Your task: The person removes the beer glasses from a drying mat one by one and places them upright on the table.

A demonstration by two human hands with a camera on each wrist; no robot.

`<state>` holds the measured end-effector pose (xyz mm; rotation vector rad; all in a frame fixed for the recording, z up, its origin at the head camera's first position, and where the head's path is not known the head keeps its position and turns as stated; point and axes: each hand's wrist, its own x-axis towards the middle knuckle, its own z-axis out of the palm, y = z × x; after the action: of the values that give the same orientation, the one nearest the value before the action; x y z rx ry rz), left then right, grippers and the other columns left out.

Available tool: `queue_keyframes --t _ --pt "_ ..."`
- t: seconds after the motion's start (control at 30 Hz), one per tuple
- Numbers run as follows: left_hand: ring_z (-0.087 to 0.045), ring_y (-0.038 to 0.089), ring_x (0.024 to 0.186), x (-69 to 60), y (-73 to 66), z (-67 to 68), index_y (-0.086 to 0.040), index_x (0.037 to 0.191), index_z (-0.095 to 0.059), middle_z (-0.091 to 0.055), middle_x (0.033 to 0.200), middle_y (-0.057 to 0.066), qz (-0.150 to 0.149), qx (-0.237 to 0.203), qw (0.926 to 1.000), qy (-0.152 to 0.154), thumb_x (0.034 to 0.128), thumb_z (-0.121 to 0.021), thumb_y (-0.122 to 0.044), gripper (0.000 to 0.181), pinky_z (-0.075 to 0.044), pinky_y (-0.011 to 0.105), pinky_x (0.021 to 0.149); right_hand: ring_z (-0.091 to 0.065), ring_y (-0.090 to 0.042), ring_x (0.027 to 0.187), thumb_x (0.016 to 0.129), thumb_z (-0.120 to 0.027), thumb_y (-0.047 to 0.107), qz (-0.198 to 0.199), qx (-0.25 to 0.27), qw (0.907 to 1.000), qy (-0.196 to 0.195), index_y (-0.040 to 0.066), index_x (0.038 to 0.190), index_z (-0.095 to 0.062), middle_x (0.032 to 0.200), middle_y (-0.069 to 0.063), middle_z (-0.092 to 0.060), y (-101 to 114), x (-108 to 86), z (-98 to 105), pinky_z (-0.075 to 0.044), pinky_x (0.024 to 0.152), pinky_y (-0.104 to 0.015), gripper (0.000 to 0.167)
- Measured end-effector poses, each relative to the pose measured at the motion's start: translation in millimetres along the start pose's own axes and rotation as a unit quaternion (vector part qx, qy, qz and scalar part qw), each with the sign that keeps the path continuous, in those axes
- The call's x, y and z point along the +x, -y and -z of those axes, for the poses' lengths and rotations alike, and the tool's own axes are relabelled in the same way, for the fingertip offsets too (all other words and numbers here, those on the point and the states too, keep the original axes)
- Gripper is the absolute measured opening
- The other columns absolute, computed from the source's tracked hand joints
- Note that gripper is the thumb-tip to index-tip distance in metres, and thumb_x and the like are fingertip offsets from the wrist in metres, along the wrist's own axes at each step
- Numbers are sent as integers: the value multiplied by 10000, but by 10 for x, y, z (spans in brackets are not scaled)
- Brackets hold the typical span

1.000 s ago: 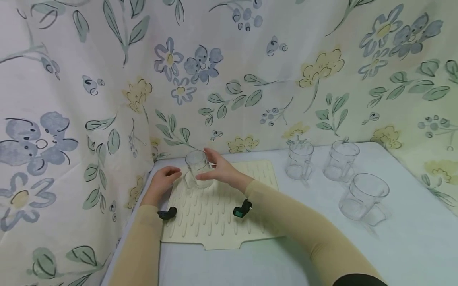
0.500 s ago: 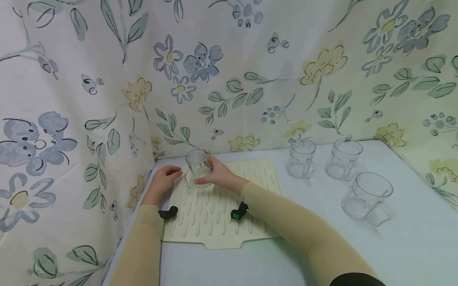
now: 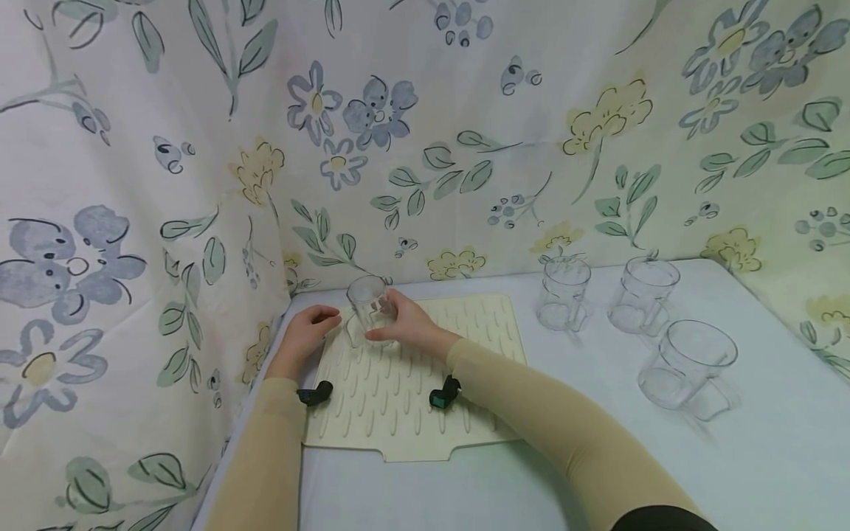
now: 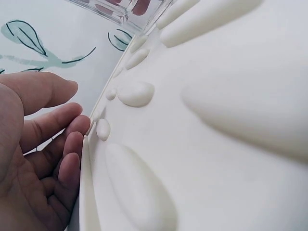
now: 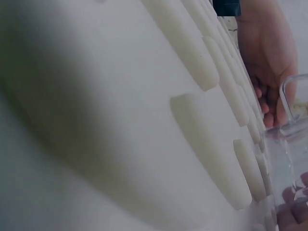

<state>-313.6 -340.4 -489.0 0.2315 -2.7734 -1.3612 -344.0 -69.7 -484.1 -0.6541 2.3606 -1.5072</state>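
A clear glass mug (image 3: 365, 296) stands upright at the far left part of a cream ridged drying mat (image 3: 415, 420), its handle turned left. My right hand (image 3: 413, 326) grips the mug from its right side, thumb toward me and fingers behind. In the right wrist view, fingers show through the glass mug (image 5: 281, 161). My left hand (image 3: 307, 335) is at the mat's left edge, left of the mug and apart from it. In the left wrist view its fingers (image 4: 55, 122) are loosely bent next to the mat edge and hold nothing; whether they touch it I cannot tell.
Three more glass mugs stand upright on the white table to the right: one mug (image 3: 561, 295) at the back, another mug (image 3: 640, 299) beside it, and a nearer mug (image 3: 684, 369). A floral curtain (image 3: 425, 184) hangs behind and on the left.
My right hand's fingers have closed in lower around the mug, which stays at about the same spot. The left hand has barely moved. The view has shifted slightly.
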Motion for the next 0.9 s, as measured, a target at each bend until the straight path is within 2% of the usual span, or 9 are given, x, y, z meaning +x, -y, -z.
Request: queue_keyframes --t 0.23,0.33,0.47,0.53,0.9 --pt "-634 397 1330 -7 -12 6 -53 1421 -706 -684 1446 222 -48 45 10000 -30 1126 -667 -308 392 -524 528 1112 -431 -307 1646 881 -969 421 -78 -102 9999 -37 146 1763 -306 1775 -102 -444 -5 19 -11 -394 1332 -481 1137" --pt "-637 389 1322 1 -3 3 -58 1417 -709 -688 1438 217 -48 55 10000 -34 1126 -666 -316 392 -527 515 1104 -476 -313 1614 880 -971 417 -27 -72 10000 -52 151 1665 -439 1727 -103 -508 -6 24 -11 -423 1312 -498 985" --pt "-640 383 1314 2 11 2 -64 1423 -706 -689 1431 211 -45 21 10000 -16 1127 -662 -325 397 -528 506 1094 -547 -329 1546 888 -966 400 92 -45 9999 -70 187 1428 -553 1630 -111 -595 -2 27 -15 -470 1270 -530 712" --pt "-642 382 1308 3 17 2 -65 1425 -705 -691 1423 210 -63 38 10000 -20 1128 -661 -331 401 -529 504 1087 -556 -334 1535 893 -962 397 119 -42 9999 -78 205 1404 -559 1616 -113 -604 2 23 -15 -475 1264 -535 679" --pt "-635 386 1332 13 22 -2 -69 1422 -711 -689 1440 210 -53 42 10000 -54 1122 -670 -331 400 -522 527 1121 -584 -363 1494 901 -959 347 245 15 9997 -71 157 1374 -560 1564 -137 -632 -6 23 -11 -495 1234 -559 647"
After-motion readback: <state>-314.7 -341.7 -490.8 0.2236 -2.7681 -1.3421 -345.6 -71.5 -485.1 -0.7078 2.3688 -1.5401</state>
